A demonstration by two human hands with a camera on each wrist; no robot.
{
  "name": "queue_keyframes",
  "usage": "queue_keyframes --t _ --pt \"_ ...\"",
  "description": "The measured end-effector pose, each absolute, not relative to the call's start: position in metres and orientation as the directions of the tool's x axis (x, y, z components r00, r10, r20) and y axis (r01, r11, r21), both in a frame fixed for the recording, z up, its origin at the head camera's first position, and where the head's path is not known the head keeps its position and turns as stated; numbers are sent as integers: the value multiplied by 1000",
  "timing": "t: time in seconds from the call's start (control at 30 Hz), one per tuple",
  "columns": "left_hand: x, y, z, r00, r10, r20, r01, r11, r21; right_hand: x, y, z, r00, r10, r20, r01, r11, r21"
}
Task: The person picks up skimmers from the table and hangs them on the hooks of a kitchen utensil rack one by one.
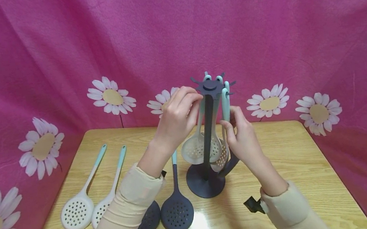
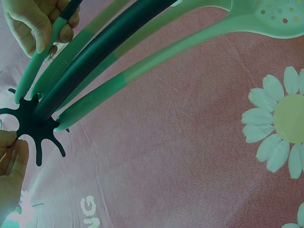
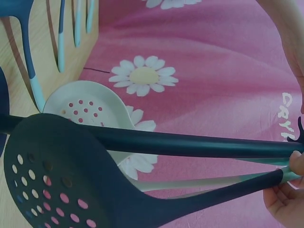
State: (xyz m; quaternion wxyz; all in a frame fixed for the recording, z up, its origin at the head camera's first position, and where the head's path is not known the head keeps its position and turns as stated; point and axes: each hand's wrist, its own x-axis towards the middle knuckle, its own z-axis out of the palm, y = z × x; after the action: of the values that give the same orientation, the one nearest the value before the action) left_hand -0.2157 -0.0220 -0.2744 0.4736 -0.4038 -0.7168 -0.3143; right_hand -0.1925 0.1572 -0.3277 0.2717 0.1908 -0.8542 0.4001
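A dark utensil stand point(image 1: 208, 126) holds several hanging utensils with mint handles. My left hand point(image 1: 178, 115) is at the left edge of its spoked top; in the left wrist view, thumb and fingers of this hand point(image 2: 12, 168) pinch one spoke of the top point(image 2: 35, 118). With my right hand point(image 1: 242, 135) I grip the mint handle of a dark skimmer point(image 3: 104, 190) at the stand's right side, its upper end at a spoke. Pale slotted utensils point(image 1: 196, 148) hang behind the post.
Two white skimmers point(image 1: 77, 212) lie at the table's left. Two dark skimmers point(image 1: 177, 213) lie left of the stand's base, one partly behind my left forearm. A pink cloth with daisies point(image 1: 269, 101) hangs round the wooden table point(image 1: 292, 177).
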Motion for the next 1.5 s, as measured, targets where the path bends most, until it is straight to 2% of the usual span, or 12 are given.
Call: queue_keyframes --t 0.83,1.07,1.2,1.4,1.5 --pt "-216 -21 -275 -232 277 932 877 474 77 -194 153 -334 -704 -21 710 -612 525 -591" --pt "-215 -20 -275 -229 276 933 879 470 77 -195 161 -329 -690 -74 720 -637 534 -556" --pt "-215 -20 -275 -228 276 934 879 471 76 -196 170 -320 -632 -91 769 -687 524 -503" --pt "-215 -20 -276 -232 272 934 878 472 81 -203 177 -296 -434 -80 897 -779 534 -329" --pt "-215 -21 -276 -232 270 934 879 469 83 -210 178 -285 -368 -97 925 -773 585 -246"
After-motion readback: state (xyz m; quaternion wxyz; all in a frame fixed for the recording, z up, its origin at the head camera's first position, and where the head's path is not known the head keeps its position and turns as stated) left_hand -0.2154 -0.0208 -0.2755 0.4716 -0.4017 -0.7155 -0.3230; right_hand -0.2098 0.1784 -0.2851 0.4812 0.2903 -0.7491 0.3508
